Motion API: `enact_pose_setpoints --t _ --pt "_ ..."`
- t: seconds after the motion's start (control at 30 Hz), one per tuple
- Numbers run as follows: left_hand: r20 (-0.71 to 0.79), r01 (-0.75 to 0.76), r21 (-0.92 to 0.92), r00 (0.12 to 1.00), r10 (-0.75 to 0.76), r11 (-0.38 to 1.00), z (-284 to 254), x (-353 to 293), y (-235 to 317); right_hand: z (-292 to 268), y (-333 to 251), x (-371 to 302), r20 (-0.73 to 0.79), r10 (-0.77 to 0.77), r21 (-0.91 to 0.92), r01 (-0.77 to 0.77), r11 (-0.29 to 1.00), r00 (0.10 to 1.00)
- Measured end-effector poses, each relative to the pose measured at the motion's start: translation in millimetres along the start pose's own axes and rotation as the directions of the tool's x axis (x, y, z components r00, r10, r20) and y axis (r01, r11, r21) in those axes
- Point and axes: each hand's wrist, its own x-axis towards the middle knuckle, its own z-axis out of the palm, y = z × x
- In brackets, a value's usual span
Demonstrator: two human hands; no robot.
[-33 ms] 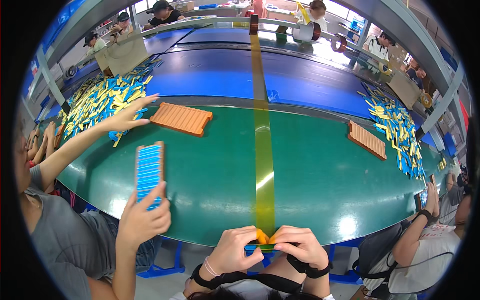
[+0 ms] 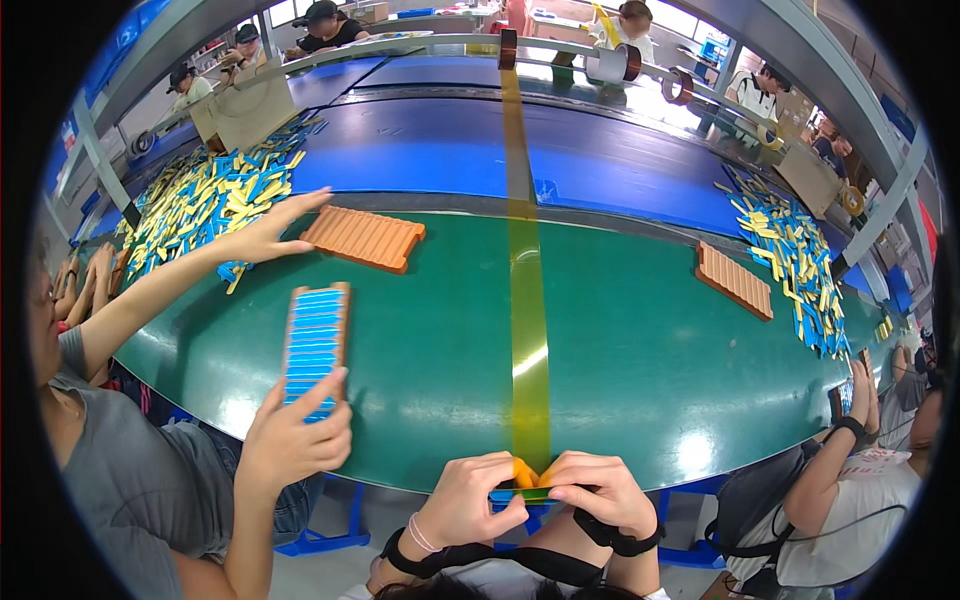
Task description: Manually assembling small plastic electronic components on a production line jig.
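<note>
Tape (image 2: 527, 290) same; filled tray (image 2: 314, 345) rt-ward

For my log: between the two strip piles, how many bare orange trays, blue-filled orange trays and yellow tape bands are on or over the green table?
Bare orange trays: 2 (left tray, right tray)
Blue-filled orange tray: 1
Yellow tape band: 1
Total: 4

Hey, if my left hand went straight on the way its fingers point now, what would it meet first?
Most likely your right hand, which nearly meets your left hand at the translucent yellow tape, though depth there is hard to judge.
</note>
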Motion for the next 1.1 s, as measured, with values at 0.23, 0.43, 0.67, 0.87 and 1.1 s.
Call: enact_pose_setpoints --t 0.23,0.43,0.67,0.87,1.1 --pt "-0.043 -0.021 0.077 0.999 0.024 0.997 2.9 -1.4 3.6 2.0 -4.3 1.5 0.0 -0.05 -0.013 0.05 0.999 0.999" --pt "-0.182 -0.036 -0.139 0.983 0.01 0.99 -10.9 -18.8 15.3 -2.8 -1.7 -2.8 -0.04 -0.033 0.099 0.037 0.994 0.999" --pt "-0.727 0.549 0.52 0.686 0.002 0.654 -64.9 -68.1 -12.2 -5.7 -1.9 -19.2 -0.14 0.213 0.445 -0.131 0.886 0.967" --pt "-0.493 0.405 0.498 0.86 -0.134 0.767 -120.8 -64.6 -24.7 5.0 -10.4 -21.5 -0.142 0.354 0.578 -0.213 0.787 0.924" --pt "-0.457 0.315 0.516 0.888 -0.056 0.797 -60.1 -50.4 -14.3 18.3 -14.9 -27.5 -0.259 0.428 0.596 -0.205 0.776 0.866"
